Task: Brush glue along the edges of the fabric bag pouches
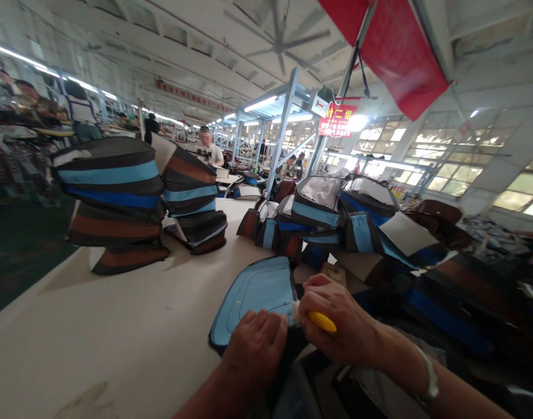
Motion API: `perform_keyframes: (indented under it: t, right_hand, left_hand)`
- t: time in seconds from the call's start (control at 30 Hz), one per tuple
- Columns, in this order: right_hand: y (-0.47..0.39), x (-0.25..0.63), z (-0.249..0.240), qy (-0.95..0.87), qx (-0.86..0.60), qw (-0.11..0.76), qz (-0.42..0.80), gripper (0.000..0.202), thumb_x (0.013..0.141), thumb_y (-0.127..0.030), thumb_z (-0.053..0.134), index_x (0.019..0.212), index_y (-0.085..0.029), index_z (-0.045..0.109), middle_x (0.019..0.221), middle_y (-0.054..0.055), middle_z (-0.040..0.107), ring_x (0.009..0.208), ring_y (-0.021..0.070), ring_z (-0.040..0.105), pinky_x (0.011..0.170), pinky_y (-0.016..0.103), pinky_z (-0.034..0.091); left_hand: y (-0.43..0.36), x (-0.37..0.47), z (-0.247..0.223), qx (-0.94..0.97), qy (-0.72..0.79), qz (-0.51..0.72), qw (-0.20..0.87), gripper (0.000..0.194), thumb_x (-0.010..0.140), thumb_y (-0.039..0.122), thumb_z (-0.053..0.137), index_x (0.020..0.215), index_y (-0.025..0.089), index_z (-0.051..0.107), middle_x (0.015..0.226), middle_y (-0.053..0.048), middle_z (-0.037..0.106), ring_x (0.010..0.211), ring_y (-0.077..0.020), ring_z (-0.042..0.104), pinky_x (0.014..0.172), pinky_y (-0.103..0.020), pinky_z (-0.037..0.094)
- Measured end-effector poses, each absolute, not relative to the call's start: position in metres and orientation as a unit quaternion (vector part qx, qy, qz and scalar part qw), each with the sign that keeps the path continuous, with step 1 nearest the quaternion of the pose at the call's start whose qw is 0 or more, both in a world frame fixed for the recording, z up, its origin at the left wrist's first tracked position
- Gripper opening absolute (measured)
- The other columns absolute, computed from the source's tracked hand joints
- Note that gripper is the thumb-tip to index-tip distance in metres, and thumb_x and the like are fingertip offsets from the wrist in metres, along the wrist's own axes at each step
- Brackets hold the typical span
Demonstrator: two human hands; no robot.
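Observation:
A light-blue curved fabric piece (pixel 253 294) with dark edging and drawn or stitched lines lies in front of me on the pale table. My left hand (pixel 255 346) is closed over its near edge, with the thumb side close to the right corner. In my right hand (pixel 336 317) is a brush with a yellow handle (pixel 322 322). Its whitish tip (pixel 296 312) touches the right edge of the piece, and part of it is hidden by my fingers.
Tall stacks of striped bag pieces (pixel 112 174) stand at the left of the table (pixel 118 326). More blue, brown and black pieces (pixel 319 212) are heaped behind and along the right. A blue metal frame (pixel 284 131) rises beyond, and a person (pixel 212 148) is farther back.

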State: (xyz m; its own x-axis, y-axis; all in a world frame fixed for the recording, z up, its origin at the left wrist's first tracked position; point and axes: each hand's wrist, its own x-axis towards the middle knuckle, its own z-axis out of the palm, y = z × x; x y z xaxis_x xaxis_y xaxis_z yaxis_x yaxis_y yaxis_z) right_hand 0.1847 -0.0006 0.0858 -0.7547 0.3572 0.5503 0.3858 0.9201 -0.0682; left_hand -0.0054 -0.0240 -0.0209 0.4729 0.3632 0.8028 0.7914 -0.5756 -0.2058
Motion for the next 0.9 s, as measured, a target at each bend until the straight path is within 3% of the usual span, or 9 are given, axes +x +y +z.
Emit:
perform_keyframes:
  t: [0.07, 0.13, 0.23, 0.37, 0.53, 0.63, 0.73, 0.83, 0.9]
  right_hand:
    - [0.001, 0.188, 0.089, -0.923, -0.209, 0.321, -0.045, 0.011, 0.081, -0.011, 0.052, 0.080, -0.022, 0.050, 0.065, -0.003, 0.052, 0.059, 0.0162, 0.051, 0.082, 0.041, 0.047]
    - [0.000, 0.192, 0.090, -0.871, -0.250, 0.421, -0.031, 0.010, 0.086, -0.014, 0.054, 0.082, -0.022, 0.056, 0.072, 0.000, 0.059, 0.071, 0.0188, 0.059, 0.082, 0.040, 0.048]
    - [-0.006, 0.197, 0.081, -0.763, -0.312, 0.563, 0.061, 0.005, 0.090, -0.021, 0.060, 0.087, -0.025, 0.063, 0.091, 0.004, 0.066, 0.096, 0.0233, 0.062, 0.083, 0.036, 0.050]
    - [-0.015, 0.192, 0.048, -0.657, -0.319, 0.643, 0.233, 0.006, 0.086, -0.029, 0.068, 0.090, -0.025, 0.066, 0.098, 0.008, 0.066, 0.100, 0.0286, 0.064, 0.072, 0.034, 0.059]
    - [-0.021, 0.170, 0.023, -0.589, -0.308, 0.674, 0.323, 0.009, 0.080, -0.031, 0.075, 0.086, -0.027, 0.070, 0.095, 0.009, 0.066, 0.091, 0.0284, 0.069, 0.057, 0.027, 0.061]
    - [-0.024, 0.155, 0.023, -0.589, -0.302, 0.671, 0.333, 0.014, 0.074, -0.035, 0.081, 0.080, -0.026, 0.073, 0.086, 0.008, 0.066, 0.081, 0.0268, 0.070, 0.058, 0.026, 0.062]
    - [-0.025, 0.141, 0.019, -0.566, -0.297, 0.672, 0.375, 0.019, 0.070, -0.038, 0.084, 0.077, -0.023, 0.074, 0.073, 0.006, 0.064, 0.062, 0.0195, 0.065, 0.052, 0.023, 0.058]
    - [-0.024, 0.129, 0.009, -0.532, -0.320, 0.652, 0.435, 0.020, 0.073, -0.034, 0.083, 0.082, -0.021, 0.072, 0.069, 0.002, 0.062, 0.052, 0.0108, 0.054, 0.048, 0.017, 0.050]
    - [-0.020, 0.124, 0.007, -0.528, -0.339, 0.633, 0.454, 0.021, 0.076, -0.034, 0.081, 0.084, -0.019, 0.070, 0.070, 0.001, 0.062, 0.054, 0.0099, 0.052, 0.049, 0.016, 0.046]
  left_hand:
    - [-0.023, -0.015, -0.018, -0.795, -0.367, -0.396, 0.276, 0.024, 0.094, 0.012, 0.040, 0.105, 0.013, 0.061, 0.079, -0.007, 0.064, 0.067, -0.0192, 0.057, 0.061, -0.033, 0.047]
    - [-0.021, -0.033, -0.015, -0.779, -0.385, -0.440, 0.228, 0.021, 0.094, 0.016, 0.044, 0.106, 0.015, 0.061, 0.082, -0.007, 0.065, 0.071, -0.0190, 0.058, 0.064, -0.032, 0.048]
    - [-0.019, -0.070, -0.019, -0.761, -0.425, -0.479, 0.107, 0.018, 0.095, 0.022, 0.049, 0.107, 0.021, 0.062, 0.091, -0.005, 0.065, 0.082, -0.0173, 0.061, 0.072, -0.028, 0.050]
    - [-0.020, -0.120, -0.050, -0.613, -0.582, -0.533, 0.026, 0.021, 0.090, 0.037, 0.060, 0.104, 0.022, 0.058, 0.095, -0.003, 0.064, 0.089, -0.0197, 0.062, 0.079, -0.031, 0.050]
    - [-0.040, -0.152, -0.095, -0.448, -0.668, -0.593, 0.029, 0.026, 0.089, 0.046, 0.059, 0.088, 0.021, 0.055, 0.091, -0.003, 0.058, 0.086, -0.0204, 0.059, 0.078, -0.033, 0.050]
    - [-0.056, -0.152, -0.108, -0.484, -0.626, -0.610, -0.034, 0.025, 0.097, 0.040, 0.044, 0.104, 0.021, 0.058, 0.103, -0.005, 0.060, 0.094, -0.0190, 0.062, 0.083, -0.032, 0.053]
    - [-0.060, -0.140, -0.116, -0.544, -0.578, -0.605, -0.066, 0.037, 0.095, 0.040, 0.050, 0.127, 0.023, 0.053, 0.127, -0.009, 0.053, 0.115, -0.0228, 0.057, 0.097, -0.039, 0.050]
    - [-0.048, -0.127, -0.116, -0.542, -0.594, -0.593, -0.033, 0.046, 0.088, 0.039, 0.063, 0.131, 0.025, 0.055, 0.127, -0.009, 0.054, 0.115, -0.0239, 0.057, 0.099, -0.039, 0.049]
    - [-0.038, -0.121, -0.107, -0.538, -0.581, -0.609, -0.044, 0.038, 0.091, 0.035, 0.059, 0.128, 0.027, 0.059, 0.124, -0.007, 0.058, 0.115, -0.0222, 0.058, 0.102, -0.037, 0.047]
